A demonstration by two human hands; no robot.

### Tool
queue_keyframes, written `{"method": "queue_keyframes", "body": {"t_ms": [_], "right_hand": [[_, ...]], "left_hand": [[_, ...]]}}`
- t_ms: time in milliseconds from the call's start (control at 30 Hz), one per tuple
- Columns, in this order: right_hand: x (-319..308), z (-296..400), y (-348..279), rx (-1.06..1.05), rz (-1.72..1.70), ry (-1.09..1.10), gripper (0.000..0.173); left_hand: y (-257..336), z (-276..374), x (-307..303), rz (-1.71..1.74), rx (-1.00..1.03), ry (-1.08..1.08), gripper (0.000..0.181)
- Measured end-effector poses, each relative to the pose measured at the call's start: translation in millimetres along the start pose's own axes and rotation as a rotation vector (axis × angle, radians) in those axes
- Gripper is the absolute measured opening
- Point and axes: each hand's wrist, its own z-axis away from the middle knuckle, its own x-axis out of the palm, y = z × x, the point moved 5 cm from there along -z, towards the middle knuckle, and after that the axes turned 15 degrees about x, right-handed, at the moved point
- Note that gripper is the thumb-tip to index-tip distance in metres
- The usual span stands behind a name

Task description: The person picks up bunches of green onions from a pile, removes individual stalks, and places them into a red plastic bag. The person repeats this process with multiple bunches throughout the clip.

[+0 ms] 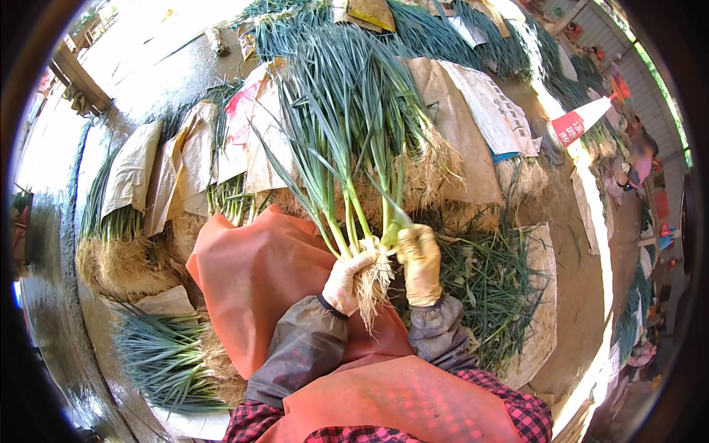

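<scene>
My left hand (342,283), in a pale glove, grips a few green onions (354,213) just above their roots, over my lap. Their whitish roots (370,290) dangle below the fist, and the long leaves point away from me. My right hand (421,263), in a yellowish glove, has its fingers curled around a pale green leaf (394,228) at the base of one stalk. An orange apron (260,266) covers my knees. Just beyond the held stalks lies a larger pile of green onions (354,83), roots towards me.
Stripped leaves (487,288) are heaped on a sack (545,293) to my right. A rooted bundle (166,360) lies at lower left. Sacks (457,127) cover more bundles ahead. A red and white cone (579,123) stands at right, with a person (637,160) beyond.
</scene>
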Motion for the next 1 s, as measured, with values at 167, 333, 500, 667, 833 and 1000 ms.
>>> {"method": "queue_keyframes", "body": {"t_ms": [167, 333, 500, 667, 833, 1000], "right_hand": [[-71, -22, -41, -0.054, -0.174, 0.29, 0.026], [-20, -60, 26, 0.564, 0.061, -0.144, 0.04], [8, -107, 61, 0.455, 0.033, -0.357, 0.046], [8, -50, 21, 0.182, 0.216, -0.154, 0.055], [-35, 25, 14, -0.058, 0.648, 0.048, 0.051], [-164, 72, 26, 0.174, 0.172, 0.266, 0.05]], "left_hand": [[-1, -6, -10, -0.082, 0.102, -0.043, 0.031], [-6, -4, -2, -0.243, 0.146, -0.128, 0.029], [-15, -4, -12, -0.312, 0.045, -0.105, 0.024], [-4, -1, -16, -0.108, -0.066, -0.08, 0.022], [-3, -3, -14, -0.065, 0.058, -0.07, 0.021], [0, -8, -4, -0.083, 0.144, -0.018, 0.013]]}}
